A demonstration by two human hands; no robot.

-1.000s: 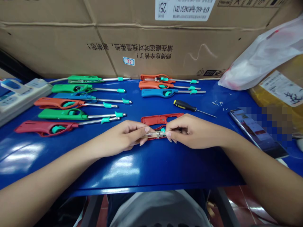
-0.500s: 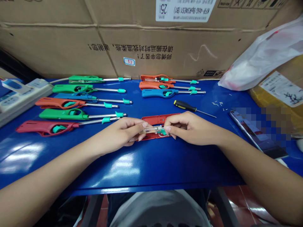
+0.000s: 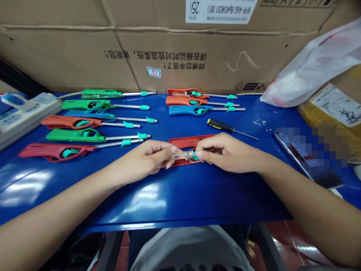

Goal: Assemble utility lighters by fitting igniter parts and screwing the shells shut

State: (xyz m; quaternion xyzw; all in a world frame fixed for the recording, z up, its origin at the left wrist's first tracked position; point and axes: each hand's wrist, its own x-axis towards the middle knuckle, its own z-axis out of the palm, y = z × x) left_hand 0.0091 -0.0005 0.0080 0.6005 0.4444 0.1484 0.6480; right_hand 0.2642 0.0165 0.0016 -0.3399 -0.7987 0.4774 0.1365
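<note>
Pinching the clear tube (image 3: 181, 155) at its nine o'clock end between thumb and finger, the person's left hand (image 3: 153, 156) faces the right hand (image 3: 225, 152), whose thumb and finger seem to pinch the teal piece (image 3: 194, 156) at the three o'clock end. The tube appears held just over one red casing half (image 3: 180, 163); the other red half (image 3: 182, 142) lies towards twelve, partly hidden by the right hand. Pale wires (image 3: 194, 161) loop beside the teal piece, and a hard tug from either hand might strain or free them. An uneven squeeze could make the smooth tube slip or tilt. Towards two o'clock, small whitish bits (image 3: 263, 122) near the screwdriver (image 3: 220, 125) could scatter if the right hand swept across them
</note>
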